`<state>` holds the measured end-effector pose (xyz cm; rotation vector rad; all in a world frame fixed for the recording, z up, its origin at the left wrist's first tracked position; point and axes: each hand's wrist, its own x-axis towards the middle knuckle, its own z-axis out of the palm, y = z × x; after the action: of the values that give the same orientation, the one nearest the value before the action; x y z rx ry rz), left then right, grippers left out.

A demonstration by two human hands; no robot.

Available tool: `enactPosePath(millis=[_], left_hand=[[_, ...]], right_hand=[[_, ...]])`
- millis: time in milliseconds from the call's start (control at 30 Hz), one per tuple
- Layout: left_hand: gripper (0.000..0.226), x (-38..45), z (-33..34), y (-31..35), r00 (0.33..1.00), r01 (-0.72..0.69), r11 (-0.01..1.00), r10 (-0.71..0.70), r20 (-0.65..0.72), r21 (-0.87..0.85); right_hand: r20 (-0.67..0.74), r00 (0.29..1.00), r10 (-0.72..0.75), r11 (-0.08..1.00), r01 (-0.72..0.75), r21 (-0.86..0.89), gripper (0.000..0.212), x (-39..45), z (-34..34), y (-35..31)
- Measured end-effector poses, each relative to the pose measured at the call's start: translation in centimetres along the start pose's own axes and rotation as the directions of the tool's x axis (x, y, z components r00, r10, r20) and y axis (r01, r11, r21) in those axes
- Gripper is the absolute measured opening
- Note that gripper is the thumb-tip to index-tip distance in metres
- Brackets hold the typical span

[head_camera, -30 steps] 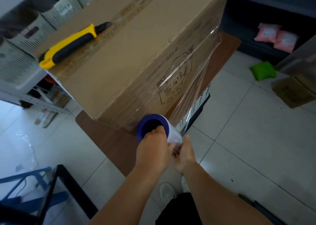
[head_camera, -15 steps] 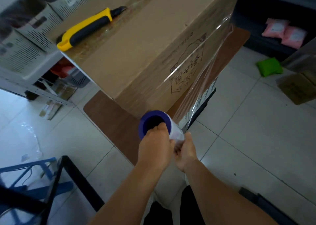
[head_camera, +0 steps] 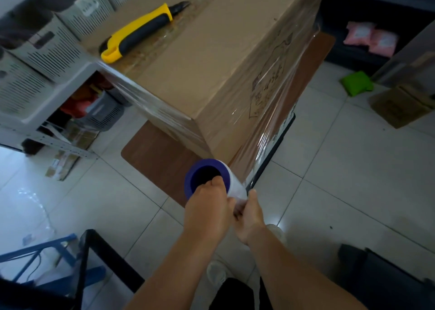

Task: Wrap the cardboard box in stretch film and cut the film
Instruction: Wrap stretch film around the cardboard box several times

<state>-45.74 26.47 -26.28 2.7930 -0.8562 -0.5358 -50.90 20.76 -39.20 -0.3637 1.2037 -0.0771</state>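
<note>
A stockroom or packing room: metal shelving (head_camera: 58, 142) with grey perforated storage bins (head_camera: 44, 48) at ten o'clock, white tiled floor (head_camera: 353, 180), flattened cardboard (head_camera: 400, 107) and pink packets (head_camera: 372, 39) at two o'clock.

Both hands, left hand (head_camera: 207, 212) and right hand (head_camera: 250, 215), grip the film roll (head_camera: 211, 179); film (head_camera: 270, 126) stretches ahead along the cardboard box (head_camera: 211, 58).
</note>
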Motion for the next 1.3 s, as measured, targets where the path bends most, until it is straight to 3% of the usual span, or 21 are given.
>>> enactPosePath(millis=[567,833,933,1167,1300], left_hand=[[0.033,0.8,-1.9,-6.2,0.995,-0.098,0.995,0.097,0.021,0.031],[0.038,1.6,-2.6,-6.9,0.993,-0.101,0.994,0.099,0.058,0.029],[0.043,1.9,-3.2,-6.7,0.991,-0.092,0.995,0.088,0.102,0.031],[0.037,2.7,-4.0,-6.4,0.978,-0.088,0.994,0.073,0.195,0.07],[0.036,3.2,-4.0,-6.2,0.974,-0.098,0.989,0.072,0.214,0.109]], right_hand=[[-0.032,0.999,0.036,0.999,-0.035,0.029,0.066,0.5,4.8,5.2],[-0.057,0.996,0.065,0.995,-0.06,0.08,0.055,1.4,5.4,5.4],[-0.066,0.992,0.107,0.99,-0.099,0.104,0.06,1.6,5.3,5.2],[-0.049,0.989,0.139,0.981,-0.131,0.142,0.064,1.6,5.3,4.9],[-0.083,0.986,0.143,0.979,-0.128,0.157,0.055,2.2,5.2,5.1]])
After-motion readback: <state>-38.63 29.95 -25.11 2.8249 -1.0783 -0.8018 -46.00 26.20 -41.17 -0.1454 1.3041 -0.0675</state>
